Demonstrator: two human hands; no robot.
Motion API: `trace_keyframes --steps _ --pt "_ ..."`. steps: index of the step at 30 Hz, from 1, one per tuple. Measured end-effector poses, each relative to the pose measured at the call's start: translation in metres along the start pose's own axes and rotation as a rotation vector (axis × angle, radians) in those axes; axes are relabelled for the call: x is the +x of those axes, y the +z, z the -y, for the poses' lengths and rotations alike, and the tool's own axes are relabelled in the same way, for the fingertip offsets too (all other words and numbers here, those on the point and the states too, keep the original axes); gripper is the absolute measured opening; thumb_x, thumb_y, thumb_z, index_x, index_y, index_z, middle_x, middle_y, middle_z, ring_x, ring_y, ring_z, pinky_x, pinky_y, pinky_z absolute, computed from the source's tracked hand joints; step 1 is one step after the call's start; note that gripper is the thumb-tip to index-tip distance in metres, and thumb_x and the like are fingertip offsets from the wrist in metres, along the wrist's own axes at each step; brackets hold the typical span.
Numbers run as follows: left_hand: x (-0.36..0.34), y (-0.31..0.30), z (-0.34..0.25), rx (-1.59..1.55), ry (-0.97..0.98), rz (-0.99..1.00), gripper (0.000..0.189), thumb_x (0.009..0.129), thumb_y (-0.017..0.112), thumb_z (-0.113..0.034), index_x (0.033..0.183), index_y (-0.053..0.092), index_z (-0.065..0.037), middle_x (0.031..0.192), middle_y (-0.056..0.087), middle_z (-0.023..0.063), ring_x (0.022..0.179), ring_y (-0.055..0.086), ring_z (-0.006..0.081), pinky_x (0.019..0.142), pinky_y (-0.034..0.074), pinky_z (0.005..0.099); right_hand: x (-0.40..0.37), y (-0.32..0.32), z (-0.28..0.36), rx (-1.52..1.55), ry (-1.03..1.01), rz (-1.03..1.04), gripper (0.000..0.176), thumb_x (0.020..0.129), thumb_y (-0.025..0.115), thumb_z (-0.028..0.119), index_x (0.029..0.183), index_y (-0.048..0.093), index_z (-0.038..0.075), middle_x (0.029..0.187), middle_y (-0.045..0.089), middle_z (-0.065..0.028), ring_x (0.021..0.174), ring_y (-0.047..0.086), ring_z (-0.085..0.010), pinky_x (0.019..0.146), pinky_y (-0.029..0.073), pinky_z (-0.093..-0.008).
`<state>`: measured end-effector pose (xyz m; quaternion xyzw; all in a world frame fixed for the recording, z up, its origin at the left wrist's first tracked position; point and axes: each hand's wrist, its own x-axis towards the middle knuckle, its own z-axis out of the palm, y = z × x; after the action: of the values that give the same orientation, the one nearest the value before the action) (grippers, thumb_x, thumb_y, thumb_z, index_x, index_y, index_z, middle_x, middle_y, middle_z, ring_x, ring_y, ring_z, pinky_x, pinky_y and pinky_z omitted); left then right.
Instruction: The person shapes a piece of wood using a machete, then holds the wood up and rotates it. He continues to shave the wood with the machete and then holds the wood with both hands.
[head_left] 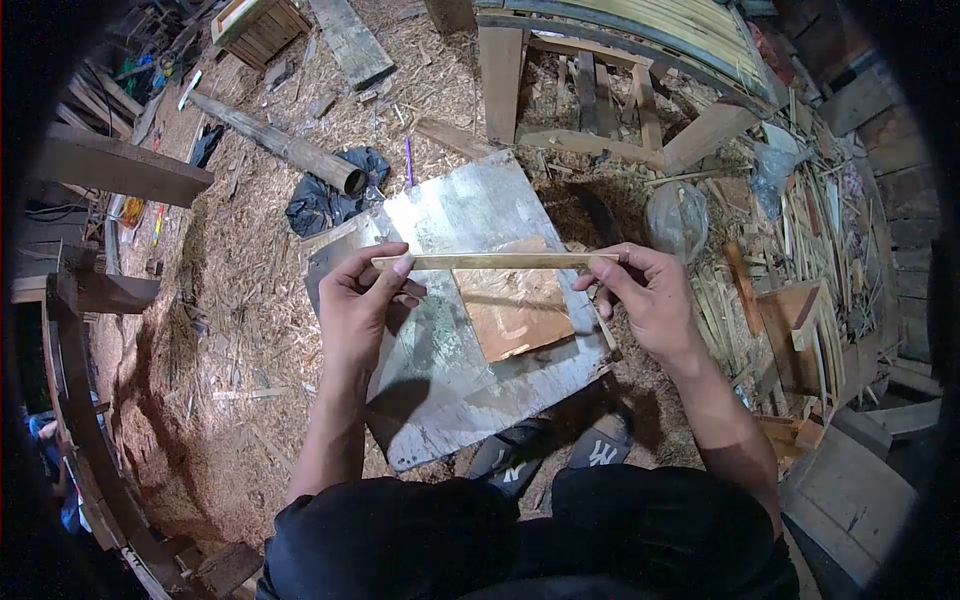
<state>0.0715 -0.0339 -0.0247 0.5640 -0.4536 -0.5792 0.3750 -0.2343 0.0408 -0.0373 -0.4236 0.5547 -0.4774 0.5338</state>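
A thin, straight wooden strip (pixel 500 261) is stretched level between my two hands, above a grey worn board (pixel 440 215). My left hand (pixel 370 280) pinches its left end between thumb and fingers. At the other end, my right hand (pixel 640 285) grips the strip the same way. Below the strip, a square brown piece of wood (pixel 515 320) with a pale curved mark lies on the board. Some of the fingers are partly hidden behind the strip and the thumbs.
Wood shavings (pixel 250 330) cover the floor. A round log (pixel 280 145) and a black plastic bag (pixel 335 195) lie beyond the board. Wooden framing (pixel 505 80) stands at the back. To the right are a clear plastic bag (pixel 677 220) and a wooden box (pixel 790 330). Slippers (pixel 600 445) sit near the board's front edge.
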Motion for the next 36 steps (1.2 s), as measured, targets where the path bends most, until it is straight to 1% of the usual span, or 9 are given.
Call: trace_keyframes --steps 4,6,11,14,18,20,22,27,36 --pt "-0.002 0.005 0.001 0.075 0.050 -0.024 0.020 0.096 0.074 -0.012 0.109 0.070 0.003 0.082 0.075 0.0098 0.066 0.067 0.0096 0.058 0.051 0.0220 0.000 0.002 0.002 -0.075 -0.027 -0.048 0.019 0.101 0.065 0.014 0.097 0.074 -0.002 0.083 0.074 -0.0037 0.061 0.056 -0.0036 0.056 0.047 -0.0221" --pt "-0.001 0.005 0.004 0.084 0.078 -0.036 0.018 0.098 0.071 -0.015 0.100 0.069 0.002 0.077 0.072 0.0069 0.061 0.064 0.0092 0.054 0.049 0.0248 -0.001 0.001 0.001 -0.108 -0.016 -0.050 0.019 0.101 0.066 0.015 0.095 0.074 -0.002 0.080 0.073 -0.0031 0.061 0.056 -0.0037 0.055 0.047 -0.0225" --pt "-0.006 0.002 0.003 0.147 0.060 -0.041 0.019 0.097 0.073 -0.016 0.096 0.069 0.002 0.072 0.069 0.0056 0.057 0.062 0.0092 0.050 0.047 0.0247 -0.006 0.003 0.005 -0.171 0.005 -0.094 0.021 0.099 0.069 0.017 0.090 0.073 -0.002 0.074 0.069 -0.0013 0.061 0.055 -0.0036 0.055 0.046 -0.0233" --pt "-0.007 0.004 0.002 0.181 0.088 -0.044 0.019 0.097 0.073 -0.016 0.096 0.069 0.003 0.069 0.066 0.0048 0.055 0.061 0.0091 0.049 0.047 0.0248 -0.007 0.002 0.008 -0.381 -0.060 -0.122 0.020 0.099 0.070 0.016 0.095 0.074 -0.003 0.073 0.066 -0.0003 0.062 0.056 -0.0038 0.055 0.046 -0.0237" --pt "-0.004 0.000 0.000 0.109 0.102 -0.020 0.020 0.096 0.074 -0.015 0.099 0.069 0.004 0.067 0.064 0.0044 0.056 0.060 0.0099 0.050 0.048 0.0258 -0.006 0.012 0.018 -0.146 -0.002 -0.191 0.017 0.098 0.069 0.012 0.106 0.075 -0.002 0.074 0.066 0.0000 0.065 0.057 -0.0048 0.059 0.048 -0.0241" --pt "-0.002 -0.004 -0.009 0.098 0.160 0.000 0.022 0.098 0.072 -0.017 0.101 0.069 0.004 0.069 0.064 0.0045 0.057 0.061 0.0110 0.054 0.049 0.0271 -0.002 0.010 0.023 -0.151 -0.075 -0.164 0.019 0.099 0.068 0.012 0.112 0.075 -0.001 0.079 0.066 -0.0002 0.067 0.057 -0.0042 0.059 0.049 -0.0229" --pt "0.003 -0.009 -0.025 0.017 0.192 0.008 0.021 0.100 0.070 -0.017 0.102 0.071 0.005 0.072 0.067 0.0054 0.059 0.061 0.0100 0.055 0.048 0.0249 0.005 0.010 0.039 -0.090 -0.137 -0.134 0.021 0.101 0.066 0.013 0.113 0.075 -0.001 0.080 0.064 -0.0003 0.065 0.056 -0.0046 0.058 0.049 -0.0225" --pt "0.009 -0.017 -0.089 -0.002 0.253 0.086 0.031 0.103 0.065 -0.019 0.121 0.071 0.005 0.078 0.067 0.0056 0.066 0.065 0.0120 0.060 0.050 0.0254 0.018 0.007 0.102 -0.077 -0.231 -0.105 0.027 0.104 0.062 0.017 0.119 0.073 -0.003 0.079 0.062 -0.0013 0.065 0.056 -0.0059 0.057 0.048 -0.0231" --pt "0.010 -0.007 -0.211 -0.038 0.312 0.066 0.034 0.100 0.066 -0.015 0.129 0.066 0.004 0.097 0.070 0.0094 0.075 0.067 0.0144 0.066 0.054 0.0275 0.038 0.005 0.216 0.033 -0.222 -0.164 0.026 0.101 0.064 0.010 0.125 0.071 0.001 0.077 0.064 -0.0024 0.063 0.057 -0.0076 0.056 0.050 -0.0241"
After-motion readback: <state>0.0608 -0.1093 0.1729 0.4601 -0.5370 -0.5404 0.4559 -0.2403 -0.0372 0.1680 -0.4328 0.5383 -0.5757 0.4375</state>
